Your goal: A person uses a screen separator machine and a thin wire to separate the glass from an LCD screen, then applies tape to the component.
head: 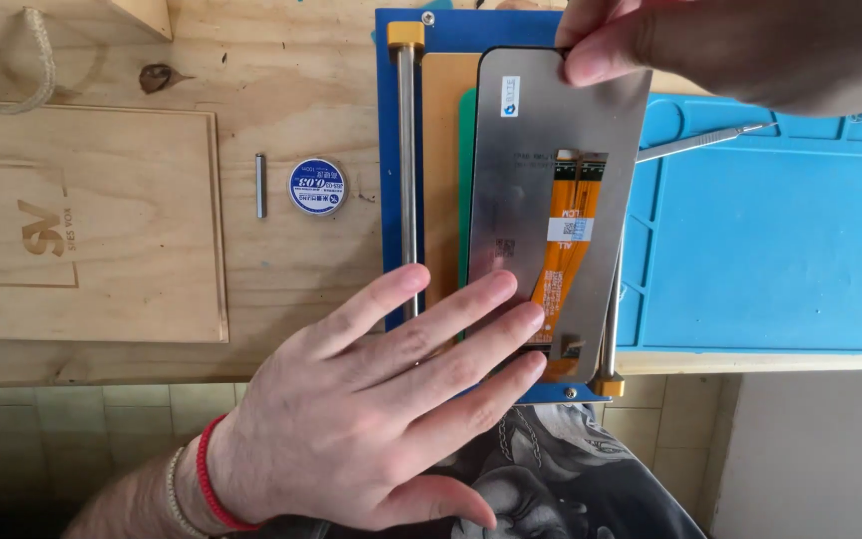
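A left hand (381, 419), fingers spread and flat, presses down on the near end of a phone screen (541, 180) lying face down, grey back up, on a blue jig (388, 150) at the edge of a wooden table (281, 110). The fingertips (526, 319) rest on the screen's lower left corner and just beside its orange flex cable (566, 240), which runs lengthwise down the panel. A red band and a pale cord circle the wrist.

At the far end, the right hand (740, 45) pinches the screen's top edge between thumb and fingers, holding nothing else. The screen sits slightly tilted against the jig's lines, over a tan plate (441, 150) and a green pad (465, 170).

A steel rod (407, 170) with a brass cap (406, 35) runs along the jig's left side; a second rod shows partly at the right, behind the screen. A blue mat (780, 250) lies just beside the jig on the right, with a metal tool (700, 142) angled across its upper corner. Left of the jig, well apart from both hands, sit a small round reel (317, 187), a short metal pin (260, 186) and a wooden board (92, 225). A cord loop (42, 60) lies at the table's far left corner.
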